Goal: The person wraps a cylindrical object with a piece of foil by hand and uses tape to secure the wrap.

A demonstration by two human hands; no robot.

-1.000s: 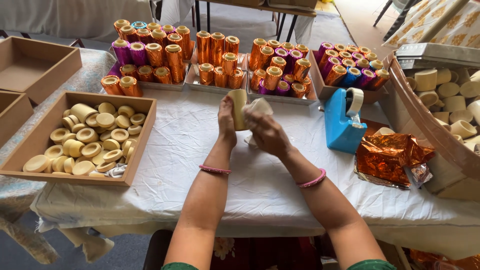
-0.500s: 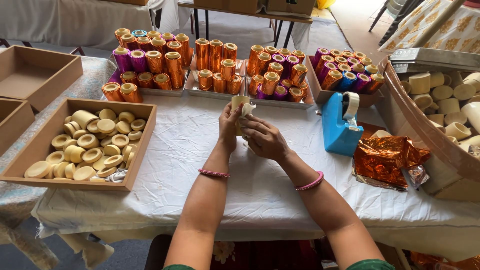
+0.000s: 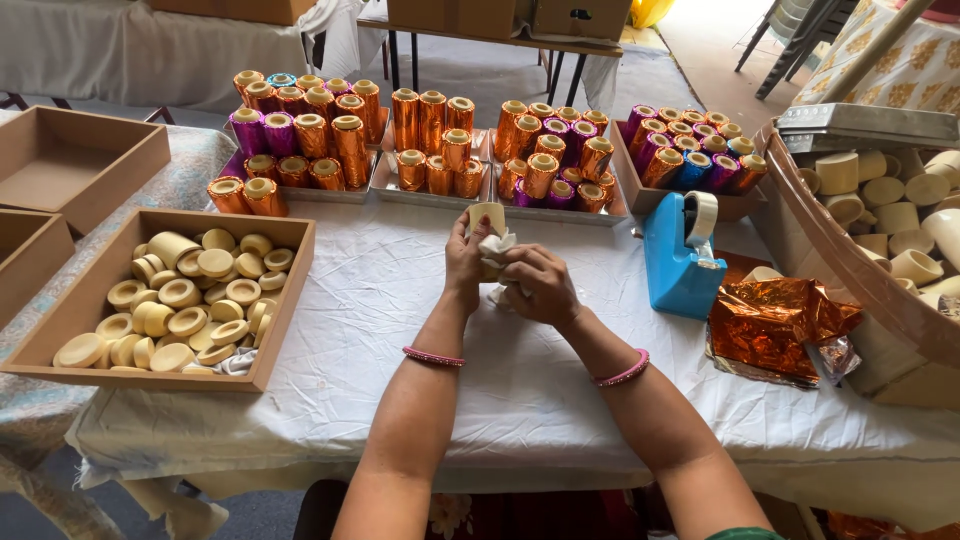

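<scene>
Right now the cream cylinder stands upright between my two hands above the middle of the bench, its long axis vertical and its round top facing the camera a little, poking out above the fingers. A crumpled white cloth sits just below it, bunched against its lower part. My left hand holds the cylinder from the left, fingers curled closed around its side; my right hand is closed on the cloth, just to the right of and below the cylinder, so the left is the nearer hand to the cylinder itself. Compared with half a second ago, the cylinder sits at much the same height but the right hand has dropped lower and gathered more cloth under it; a second ago the cylinder was tilted, showing more of its side. Farther out, a blue tape dispenser stands to the right, with a crumpled sheet of orange foil beside it. To the left is a wooden tray of bare cream cylinders, and behind, well apart from my hands, stand rows of foil-wrapped cylinders in orange and purple.
</scene>
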